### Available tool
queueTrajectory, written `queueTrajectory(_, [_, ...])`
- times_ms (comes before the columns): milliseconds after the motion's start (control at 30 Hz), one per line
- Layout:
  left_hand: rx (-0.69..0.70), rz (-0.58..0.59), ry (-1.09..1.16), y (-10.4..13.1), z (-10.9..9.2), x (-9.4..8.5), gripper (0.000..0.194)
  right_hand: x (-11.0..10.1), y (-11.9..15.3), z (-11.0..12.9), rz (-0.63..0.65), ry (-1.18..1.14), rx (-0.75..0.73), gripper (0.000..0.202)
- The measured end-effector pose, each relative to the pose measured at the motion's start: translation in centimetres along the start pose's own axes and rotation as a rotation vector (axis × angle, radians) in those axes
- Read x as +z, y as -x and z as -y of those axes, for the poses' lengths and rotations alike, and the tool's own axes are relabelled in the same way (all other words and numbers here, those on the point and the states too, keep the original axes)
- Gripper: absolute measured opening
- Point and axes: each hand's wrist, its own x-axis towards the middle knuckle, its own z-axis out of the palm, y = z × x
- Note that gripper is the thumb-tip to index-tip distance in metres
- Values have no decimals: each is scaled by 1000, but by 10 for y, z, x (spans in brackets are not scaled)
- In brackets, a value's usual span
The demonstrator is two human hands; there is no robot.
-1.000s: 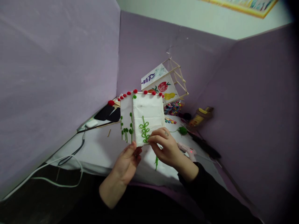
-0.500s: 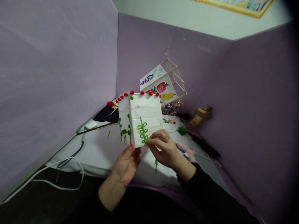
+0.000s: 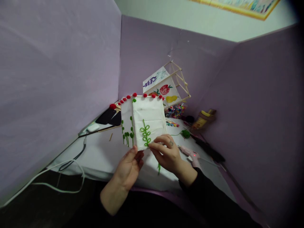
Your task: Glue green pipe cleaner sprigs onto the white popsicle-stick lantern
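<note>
A white fabric-covered box (image 3: 152, 109), like a lantern, is held tilted above the table. Red pompoms (image 3: 145, 95) line its top edge. My left hand (image 3: 128, 164) grips its bottom corner, thumb in front and fingers bent behind. On the front panel lies a leafy sprig of looped green yarn (image 3: 145, 133). My right hand (image 3: 166, 152) is closed, with thumb and fingertips pinched at the sprig's lower end, against the panel. Green stems with round heads (image 3: 127, 134) decorate the left side panel. Another piece of green yarn (image 3: 159, 168) shows below my right hand.
A painted stick-frame lantern (image 3: 166, 84) hangs behind the box. On the white-covered table (image 3: 99, 155) are a pink glue gun (image 3: 191, 154) with a red light, a green yarn ball (image 3: 186, 134), a yellow-labelled bottle (image 3: 204, 118) and a paint set (image 3: 173, 123). A white cable (image 3: 82, 177) loops at left.
The camera view has shifted very slightly. My right hand has lowered a touch at the knuckles, its fingertips still at the base of the sprig. The box and my left hand have hardly moved.
</note>
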Motion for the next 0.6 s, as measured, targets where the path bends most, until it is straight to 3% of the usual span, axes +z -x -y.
queueTrajectory(167, [27, 29, -3, 1, 0, 2, 17, 3, 3, 0, -17, -11, 1, 28])
queueTrajectory(367, [110, 208, -14, 5, 0, 3, 31, 6, 0, 3, -10, -18, 19, 27])
queueTrajectory(600, [274, 166, -50, 7, 9, 16, 43, 11, 1, 4, -17, -26, 34, 27])
